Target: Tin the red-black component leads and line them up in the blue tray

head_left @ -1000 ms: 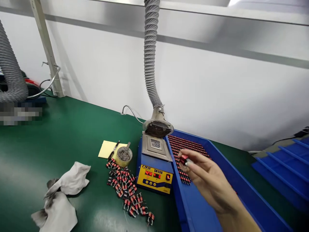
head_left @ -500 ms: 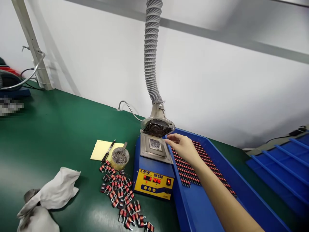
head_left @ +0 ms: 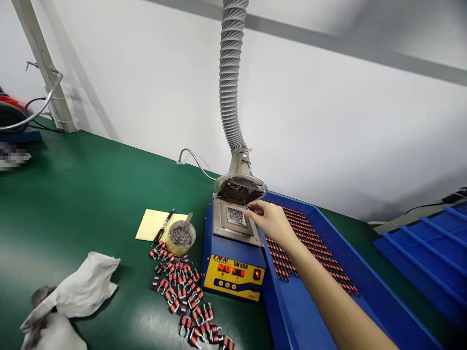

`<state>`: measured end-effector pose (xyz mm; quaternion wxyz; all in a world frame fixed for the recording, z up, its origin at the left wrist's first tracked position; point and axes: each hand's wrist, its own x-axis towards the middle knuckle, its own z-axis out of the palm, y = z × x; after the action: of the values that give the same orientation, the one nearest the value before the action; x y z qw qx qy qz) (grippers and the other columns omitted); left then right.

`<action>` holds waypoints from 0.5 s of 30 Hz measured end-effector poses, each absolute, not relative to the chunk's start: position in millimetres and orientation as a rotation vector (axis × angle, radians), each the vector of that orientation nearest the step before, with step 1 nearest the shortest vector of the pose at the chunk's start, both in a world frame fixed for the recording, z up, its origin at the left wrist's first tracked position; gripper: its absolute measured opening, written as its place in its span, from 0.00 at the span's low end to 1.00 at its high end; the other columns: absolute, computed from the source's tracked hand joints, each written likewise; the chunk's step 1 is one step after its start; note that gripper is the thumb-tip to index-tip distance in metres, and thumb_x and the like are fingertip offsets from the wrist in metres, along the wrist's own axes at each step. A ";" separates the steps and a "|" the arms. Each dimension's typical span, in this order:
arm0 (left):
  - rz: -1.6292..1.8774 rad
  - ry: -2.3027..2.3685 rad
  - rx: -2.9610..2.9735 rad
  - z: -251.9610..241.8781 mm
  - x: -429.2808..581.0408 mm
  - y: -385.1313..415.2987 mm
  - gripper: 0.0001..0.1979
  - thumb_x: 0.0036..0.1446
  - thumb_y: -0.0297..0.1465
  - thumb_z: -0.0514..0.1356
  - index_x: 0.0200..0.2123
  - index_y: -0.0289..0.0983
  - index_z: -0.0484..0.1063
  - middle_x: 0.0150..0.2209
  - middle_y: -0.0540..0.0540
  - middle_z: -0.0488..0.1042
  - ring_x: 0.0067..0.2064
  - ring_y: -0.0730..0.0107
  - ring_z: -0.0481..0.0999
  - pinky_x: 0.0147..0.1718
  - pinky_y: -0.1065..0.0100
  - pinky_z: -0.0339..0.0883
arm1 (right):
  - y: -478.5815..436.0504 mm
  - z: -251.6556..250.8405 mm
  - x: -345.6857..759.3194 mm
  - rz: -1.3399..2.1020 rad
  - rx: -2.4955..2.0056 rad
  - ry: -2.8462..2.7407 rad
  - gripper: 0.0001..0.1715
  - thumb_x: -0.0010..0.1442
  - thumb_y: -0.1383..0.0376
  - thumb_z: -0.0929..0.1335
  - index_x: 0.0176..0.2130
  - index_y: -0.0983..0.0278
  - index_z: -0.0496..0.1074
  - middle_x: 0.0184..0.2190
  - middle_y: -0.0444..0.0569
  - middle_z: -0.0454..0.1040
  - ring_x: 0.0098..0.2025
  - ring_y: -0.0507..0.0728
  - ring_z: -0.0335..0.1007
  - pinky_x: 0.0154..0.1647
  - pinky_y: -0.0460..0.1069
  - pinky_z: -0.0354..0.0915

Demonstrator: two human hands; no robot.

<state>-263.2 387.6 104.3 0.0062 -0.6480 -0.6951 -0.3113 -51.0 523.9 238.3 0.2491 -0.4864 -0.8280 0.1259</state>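
Observation:
My right hand [head_left: 269, 221] reaches over the blue tray from the right, thumb and fingertips pinched together. A small dark bit shows at the fingertips, mostly hidden by them, and I cannot make out what it is. The fingertips are at the right side of the square metal well [head_left: 236, 217] of a solder pot [head_left: 233, 277], a blue and yellow unit with lit red digits. Grey, speckled matter fills the well. Rows of small copper-wound coils [head_left: 317, 243] lie in the blue tray [head_left: 292, 321]. My left hand is out of view.
Over the pot hangs a round fume hood [head_left: 239, 189] on a grey ribbed hose [head_left: 230, 73]. Left of the pot are a cup of grey matter [head_left: 181, 238] with a spatula, a pen [head_left: 164, 226], yellow paper [head_left: 145, 227], loose coils [head_left: 182, 287] and white gloves [head_left: 83, 287].
My right hand has shifted slightly left and down toward the well, still pinched. The camera view has moved a little. The digits on the pot's displays have changed.

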 end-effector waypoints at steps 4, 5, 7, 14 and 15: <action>-1.022 -2.129 -2.008 84.7 -267.6 421.3 0.32 0.65 0.27 0.32 0.37 0.42 0.78 0.37 0.52 0.80 0.42 0.72 0.79 0.30 0.71 0.70 | 523.5 239.2 -51.3 0.393 -1.297 -2.201 0.06 0.47 0.62 0.70 0.28 0.62 0.75 0.26 0.49 0.78 0.32 0.62 0.73 0.37 0.54 0.64; -1.023 -2.122 -2.004 81.3 -267.3 425.5 0.30 0.66 0.28 0.35 0.36 0.42 0.78 0.36 0.51 0.80 0.41 0.73 0.79 0.29 0.72 0.70 | 522.9 241.4 -49.7 0.410 -1.289 -2.169 0.06 0.46 0.62 0.71 0.28 0.62 0.75 0.25 0.49 0.78 0.32 0.63 0.73 0.38 0.55 0.64; -1.017 -2.115 -1.995 78.1 -265.9 430.7 0.16 0.64 0.30 0.49 0.35 0.44 0.77 0.35 0.51 0.81 0.38 0.73 0.79 0.27 0.71 0.71 | 520.4 248.3 -43.5 0.450 -1.267 -2.071 0.10 0.46 0.59 0.71 0.29 0.62 0.75 0.27 0.50 0.78 0.33 0.63 0.73 0.40 0.57 0.65; -1.000 -2.090 -1.955 96.9 -256.0 393.6 0.30 0.65 0.39 0.35 0.37 0.45 0.77 0.44 0.52 0.78 0.42 0.64 0.78 0.28 0.65 0.69 | 491.0 277.2 -11.9 0.745 -1.149 -1.711 0.26 0.49 0.50 0.71 0.41 0.65 0.72 0.38 0.56 0.77 0.37 0.60 0.74 0.40 0.55 0.71; -0.995 -2.085 -1.952 99.9 -253.6 376.5 0.28 0.66 0.39 0.36 0.40 0.43 0.77 0.46 0.51 0.76 0.43 0.64 0.77 0.31 0.65 0.71 | 483.7 279.8 -9.6 0.813 -1.132 -1.671 0.26 0.48 0.50 0.72 0.40 0.65 0.73 0.38 0.55 0.77 0.37 0.59 0.74 0.40 0.54 0.71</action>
<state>-253.6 376.5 99.9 0.0585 -0.6441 -0.6883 -0.3286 -9.6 483.7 279.8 0.4643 -0.4607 -0.6803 0.3308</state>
